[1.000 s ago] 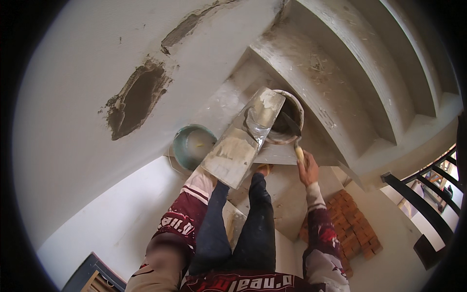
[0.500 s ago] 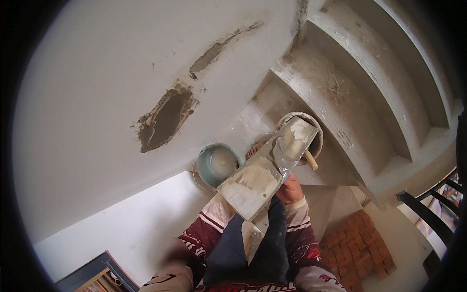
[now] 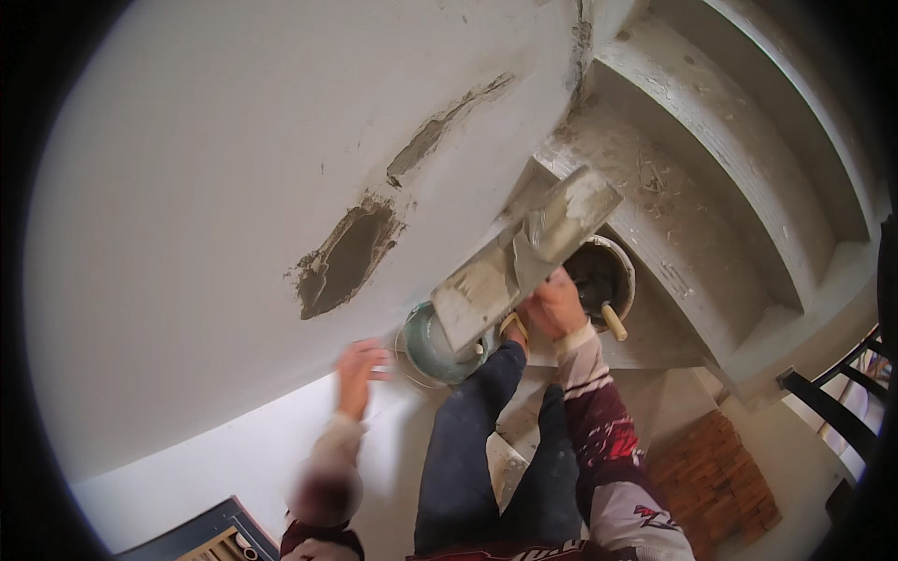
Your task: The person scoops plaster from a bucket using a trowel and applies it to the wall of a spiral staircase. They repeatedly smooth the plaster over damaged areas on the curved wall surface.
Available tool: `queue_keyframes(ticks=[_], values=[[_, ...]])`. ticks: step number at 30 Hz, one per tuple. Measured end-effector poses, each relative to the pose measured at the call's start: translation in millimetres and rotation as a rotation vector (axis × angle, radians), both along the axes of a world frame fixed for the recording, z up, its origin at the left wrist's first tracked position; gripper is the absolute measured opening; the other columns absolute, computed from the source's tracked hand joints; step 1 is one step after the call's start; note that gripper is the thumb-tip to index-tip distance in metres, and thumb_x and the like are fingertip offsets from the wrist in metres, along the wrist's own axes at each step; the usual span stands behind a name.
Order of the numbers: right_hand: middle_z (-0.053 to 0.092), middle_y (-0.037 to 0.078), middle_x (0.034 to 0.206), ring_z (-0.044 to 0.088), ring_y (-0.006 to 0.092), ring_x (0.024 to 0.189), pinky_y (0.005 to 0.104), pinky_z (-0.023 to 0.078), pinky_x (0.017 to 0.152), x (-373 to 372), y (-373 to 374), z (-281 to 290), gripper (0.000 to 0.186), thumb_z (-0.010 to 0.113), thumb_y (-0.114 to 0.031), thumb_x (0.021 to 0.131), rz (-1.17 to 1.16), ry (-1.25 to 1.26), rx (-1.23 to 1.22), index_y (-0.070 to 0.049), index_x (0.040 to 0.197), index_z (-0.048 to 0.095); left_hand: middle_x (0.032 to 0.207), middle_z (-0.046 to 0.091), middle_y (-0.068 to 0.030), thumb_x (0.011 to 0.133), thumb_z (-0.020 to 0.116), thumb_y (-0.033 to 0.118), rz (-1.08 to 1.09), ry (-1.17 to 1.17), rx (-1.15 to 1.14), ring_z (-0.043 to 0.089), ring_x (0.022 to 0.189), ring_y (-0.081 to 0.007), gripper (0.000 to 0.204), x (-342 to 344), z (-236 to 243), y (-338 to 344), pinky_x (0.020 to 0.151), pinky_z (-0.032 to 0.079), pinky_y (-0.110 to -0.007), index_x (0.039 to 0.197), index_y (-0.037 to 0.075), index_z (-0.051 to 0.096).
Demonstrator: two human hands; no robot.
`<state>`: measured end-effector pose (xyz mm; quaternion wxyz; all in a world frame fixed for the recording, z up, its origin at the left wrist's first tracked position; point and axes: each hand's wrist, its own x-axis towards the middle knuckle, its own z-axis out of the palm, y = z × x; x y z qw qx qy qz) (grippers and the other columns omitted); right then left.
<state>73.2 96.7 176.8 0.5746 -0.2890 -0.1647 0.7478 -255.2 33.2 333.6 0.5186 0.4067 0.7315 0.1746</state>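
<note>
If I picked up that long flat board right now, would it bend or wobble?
The long flat board is probably stiff, since it looks straight with only the right hand seeming to hold it. It could tip easily, because its ends reach well past that hand. The pale smears on it might feel gritty or slippery.
</note>
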Motion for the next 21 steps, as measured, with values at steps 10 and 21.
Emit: queue_keyframes(ticks=[10,21], values=[[0.065,0.003,0.115,0.058,0.0133,0.104,0.0278,0.044,0.093,0.8,151.6,34.2,0.032,0.061,-0.015,0.096,-0.084,-0.276,0.266,0.001,0.123,0.061,0.149,0.027,-0.0225,0.095,0.061,0.039,-0.904,2.018,1.536,0.025,0.143,-0.0386,0.06,-138.4,360.7,38.0,0.117,0.009,-0.058,0.139,0.006,0.038],[0.064,0.014,0.127,0.058,0.0204,0.118,0.0308,0.042,0.102,9.6,216.2,25.1,0.044,0.064,-0.017,0.093,-0.299,-0.728,0.16,0.004,0.131,0.056,0.145,0.036,-0.0291,0.099,0.042,0.055,-1.099,2.054,1.504,0.023,0.144,-0.0381,0.062,-157.1,346.2,73.6,0.121,0.007,-0.056,0.134,0.004,0.041]])
